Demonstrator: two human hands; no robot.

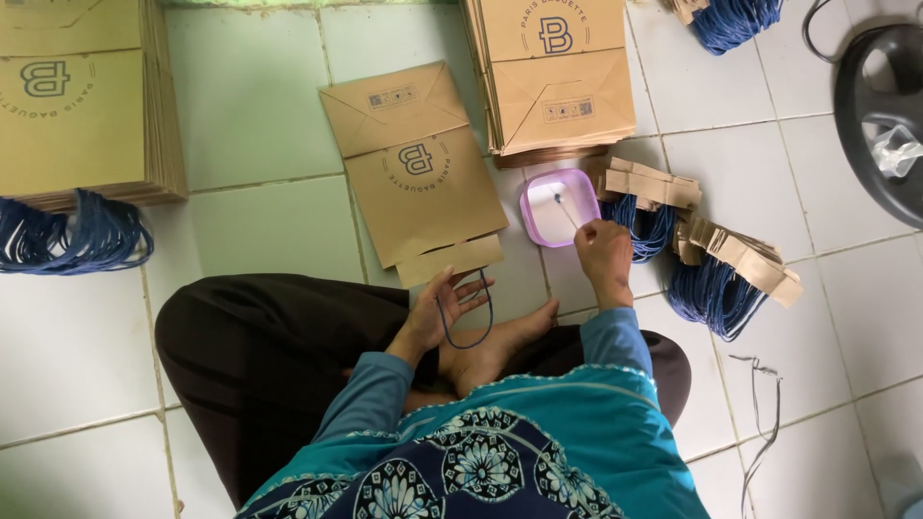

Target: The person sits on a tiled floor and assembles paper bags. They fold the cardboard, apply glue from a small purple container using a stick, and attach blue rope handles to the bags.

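A flat brown paper bag (418, 171) lies on the tiled floor in front of me, with a brown card strip (452, 259) along its near edge. My left hand (437, 312) rests just below that strip, fingers around a blue cord handle (468, 322) that loops down from it. My right hand (604, 255) is closed on a thin stick (565, 209) whose tip sits in a small pink square tub (560, 206) of white glue.
Stacks of finished brown bags stand at the top left (77, 106) and top centre (553, 72). Card strips with blue cords (716, 269) pile up right of the tub. A dark round object (880, 115) sits at the far right. My crossed legs fill the foreground.
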